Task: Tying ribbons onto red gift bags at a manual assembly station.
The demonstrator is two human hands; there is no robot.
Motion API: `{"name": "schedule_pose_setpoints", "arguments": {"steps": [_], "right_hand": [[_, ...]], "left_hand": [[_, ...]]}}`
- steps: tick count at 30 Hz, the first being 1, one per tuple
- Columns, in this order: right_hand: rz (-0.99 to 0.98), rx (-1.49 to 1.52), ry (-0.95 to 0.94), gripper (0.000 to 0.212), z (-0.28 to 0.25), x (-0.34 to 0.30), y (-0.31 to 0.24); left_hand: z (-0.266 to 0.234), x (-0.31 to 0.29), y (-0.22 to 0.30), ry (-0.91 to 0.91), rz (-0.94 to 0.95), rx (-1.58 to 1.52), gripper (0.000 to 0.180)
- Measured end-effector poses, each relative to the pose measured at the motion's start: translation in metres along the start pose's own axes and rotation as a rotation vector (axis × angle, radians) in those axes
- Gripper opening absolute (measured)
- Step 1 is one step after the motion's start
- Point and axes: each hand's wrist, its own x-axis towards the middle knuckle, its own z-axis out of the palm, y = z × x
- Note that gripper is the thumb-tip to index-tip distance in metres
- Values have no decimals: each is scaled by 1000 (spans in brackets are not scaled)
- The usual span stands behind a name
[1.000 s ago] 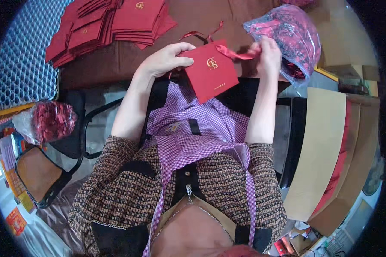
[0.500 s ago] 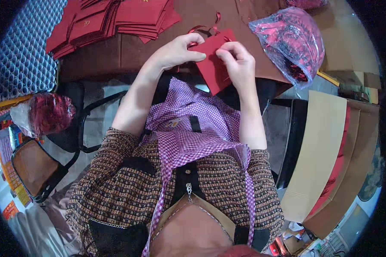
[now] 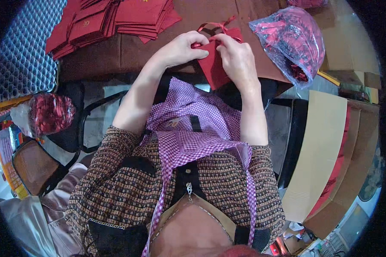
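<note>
Above the near edge of the brown-covered table, both my hands work at a flat red paper gift bag (image 3: 210, 66). A shiny red ribbon (image 3: 213, 26) loops out beyond its top. At its upper left corner, the thumb and fingers of my left hand (image 3: 185, 51) are closed on the paper and ribbon. My right hand (image 3: 237, 58) lies over the right side, its forefinger and thumb pinching at the top edge, close to my left fingertips. What exactly the right fingers grip is partly hidden by the hand. The bag's lower corner hangs down toward my apron.
Stacks of similar red paper bags (image 3: 137, 15) lie at the far left of the table (image 3: 137, 55). A clear plastic bag of red items (image 3: 294, 45) stands right. Another wrapped red bundle (image 3: 51, 113) is at left, near chairs. An open cardboard box (image 3: 315, 150) is at right.
My right hand has shifted up and left to the bag's top edge, beside my left fingers. The bag has turned slightly and the ribbon now arches in a loop above it.
</note>
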Motion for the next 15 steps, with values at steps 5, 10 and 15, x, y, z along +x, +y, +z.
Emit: {"name": "schedule_pose_setpoints", "arguments": {"steps": [5, 10, 15], "right_hand": [[6, -39, -7, 13, -6, 6, 12], [-11, 12, 34, 13, -1, 9, 21], [118, 277, 127, 12, 9, -1, 29]], "left_hand": [[-1, 0, 5, -47, -71, -82, 24], [0, -2, 1, 8, -215, -269, 21], [7, 1, -3, 59, -229, -287, 20]]}}
